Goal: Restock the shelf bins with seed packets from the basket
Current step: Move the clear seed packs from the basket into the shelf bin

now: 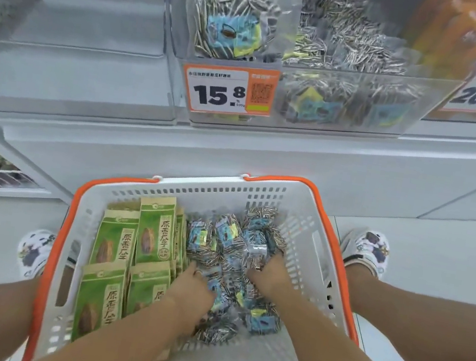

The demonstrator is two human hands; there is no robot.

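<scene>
Seed packets (233,241) at basket's (310,221) 3 o'clock: light, crinkly, slippery; scoop underneath. Left hand (195,292), right hand (271,273) both buried, grip unclear.

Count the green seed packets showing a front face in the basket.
4 green packets: two at the back left, two in front of them. More stand edge-on behind; the left hand may hide others.

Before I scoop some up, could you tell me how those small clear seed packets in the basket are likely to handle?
The small clear seed packets look floppy: loose seeds in thin film. The glossy wrap probably slips, and the jumbled pile may shift around both hands.
</scene>
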